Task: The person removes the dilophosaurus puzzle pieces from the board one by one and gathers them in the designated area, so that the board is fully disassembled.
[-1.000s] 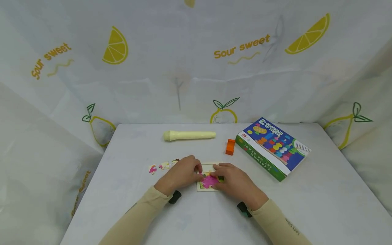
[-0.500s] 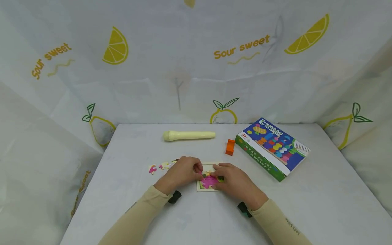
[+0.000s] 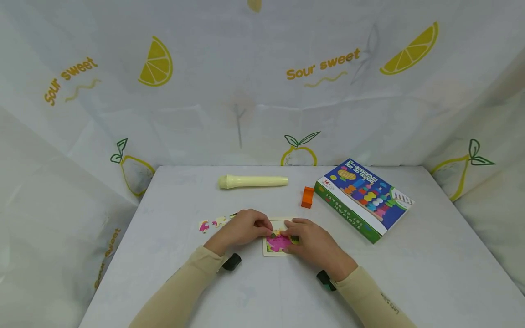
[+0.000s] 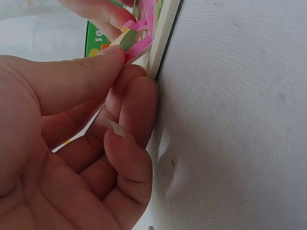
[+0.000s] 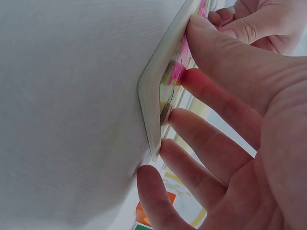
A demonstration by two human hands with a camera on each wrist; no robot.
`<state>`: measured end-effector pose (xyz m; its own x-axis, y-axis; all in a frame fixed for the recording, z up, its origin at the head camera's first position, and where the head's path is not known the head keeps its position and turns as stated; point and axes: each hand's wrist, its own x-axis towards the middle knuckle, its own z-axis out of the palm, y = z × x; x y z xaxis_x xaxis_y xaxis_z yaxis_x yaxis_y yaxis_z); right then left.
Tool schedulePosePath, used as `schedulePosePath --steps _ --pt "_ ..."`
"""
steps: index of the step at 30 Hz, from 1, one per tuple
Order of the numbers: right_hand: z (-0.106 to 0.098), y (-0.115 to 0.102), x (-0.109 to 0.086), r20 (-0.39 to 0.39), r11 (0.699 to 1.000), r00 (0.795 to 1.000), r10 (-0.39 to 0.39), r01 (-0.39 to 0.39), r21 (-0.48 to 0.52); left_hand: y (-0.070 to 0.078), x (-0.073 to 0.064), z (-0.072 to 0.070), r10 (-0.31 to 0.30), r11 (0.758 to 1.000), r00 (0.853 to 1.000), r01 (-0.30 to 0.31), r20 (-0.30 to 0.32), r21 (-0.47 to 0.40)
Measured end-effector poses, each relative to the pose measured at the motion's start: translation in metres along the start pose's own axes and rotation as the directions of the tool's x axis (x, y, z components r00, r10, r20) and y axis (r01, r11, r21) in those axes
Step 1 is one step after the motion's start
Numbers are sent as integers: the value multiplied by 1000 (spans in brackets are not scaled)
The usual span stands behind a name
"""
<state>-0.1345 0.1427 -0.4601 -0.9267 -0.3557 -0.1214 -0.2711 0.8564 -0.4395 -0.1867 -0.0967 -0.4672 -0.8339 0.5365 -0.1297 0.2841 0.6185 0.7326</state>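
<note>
A small jigsaw board [image 3: 271,254] with a pale rim lies on the table, pink and green pieces set in it. At its left edge my left hand [image 3: 242,228] pinches a pink, green and cream puzzle piece [image 4: 137,49] between thumb and forefinger. That piece is tilted up from the board in the left wrist view. My right hand [image 3: 313,241] rests on the board's right side. Its thumb [image 5: 206,31] presses near the front edge, while the spread fingers [image 5: 204,129] touch the picture and the right rim. Both hands hide parts of the board.
Several loose puzzle pieces [image 3: 203,226] lie left of the board, partly behind the left hand. A cream toy microphone [image 3: 253,181] lies at the back. An orange block [image 3: 307,197] and a blue and green toy box [image 3: 365,198] are at the back right.
My left hand has shifted slightly, its fingers closing in a little lower at the board's left edge. The right hand stays where it was on the board.
</note>
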Motion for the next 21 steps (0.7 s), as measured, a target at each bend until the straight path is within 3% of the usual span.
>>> schedulePosePath --steps 12,16,21 --pt "0 -4 4 24 1000 1000 5 -5 0 -4 -13 -14 -36 998 999 34 -29 -45" --pt "1 -3 2 38 1000 999 24 -24 5 -10 -27 -21 -58 998 997 56 -56 -38" --pt "1 -3 -1 35 999 998 50 -50 3 -25 -57 -37 -80 997 992 77 -95 -31"
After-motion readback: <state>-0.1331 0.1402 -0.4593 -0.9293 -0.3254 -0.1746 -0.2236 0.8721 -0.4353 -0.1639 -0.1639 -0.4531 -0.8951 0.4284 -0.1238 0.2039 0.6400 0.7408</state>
